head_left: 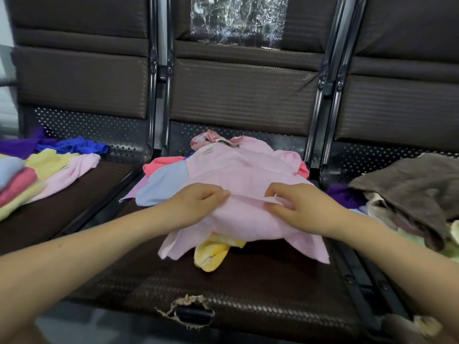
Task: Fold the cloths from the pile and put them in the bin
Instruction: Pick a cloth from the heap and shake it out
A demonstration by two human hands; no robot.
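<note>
The pink cloth [238,184] covers most of the pile on the middle seat [248,281], so the cloths beneath it show only as edges: a light blue cloth [161,187] and a coral one sticking out on its left, a yellow cloth [211,254] poking from under its near edge, a patterned red scrap behind it. No bin is in view. The folded stack [17,184] left of the pink cloth is blurred and cut by the frame edge. Both forearms reach forward over the seat. The left hand [196,204] and right hand [298,204] each pinch a raised fold of the pink cloth between thumb and curled fingers. The cloth lies rumpled, its near corners drooping. A brown cloth [417,187] lies to its right.
</note>
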